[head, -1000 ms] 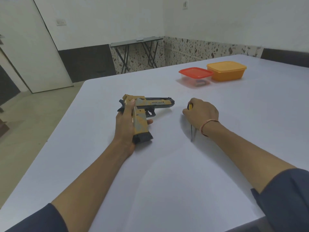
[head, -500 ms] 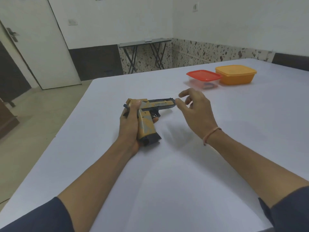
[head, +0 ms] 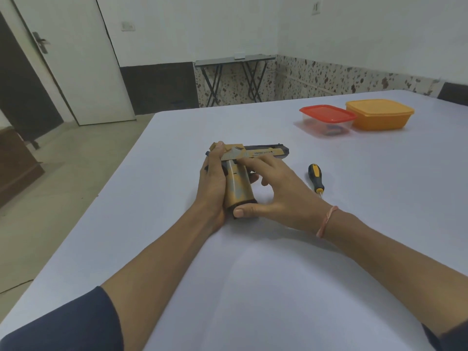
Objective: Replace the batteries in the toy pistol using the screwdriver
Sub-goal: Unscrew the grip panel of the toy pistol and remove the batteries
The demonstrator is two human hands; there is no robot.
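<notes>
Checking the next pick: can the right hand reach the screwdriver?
Probably yes: the screwdriver lies free just right of the right hand, nothing between; it must first release the toy pistol.

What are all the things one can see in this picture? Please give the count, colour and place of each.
toy pistol: one, tan and black, middle of the table, held by both hands
screwdriver: one, black and yellow handle, lying on the table right of the pistol, untouched
red-lidded container: one, clear body, far right of the table, something blue inside
orange container: one, orange, close beside the red-lidded one, on its right
table: one, white
folding table: one, grey top, dark legs, by the far wall
door: one, white, far left
wristband: one, pinkish, right wrist
sleeves: two, dark blue, bottom corners
left hand: one, grips the pistol's handle from the left
right hand: one, thumb on the handle's base, fingers on the frame
</notes>
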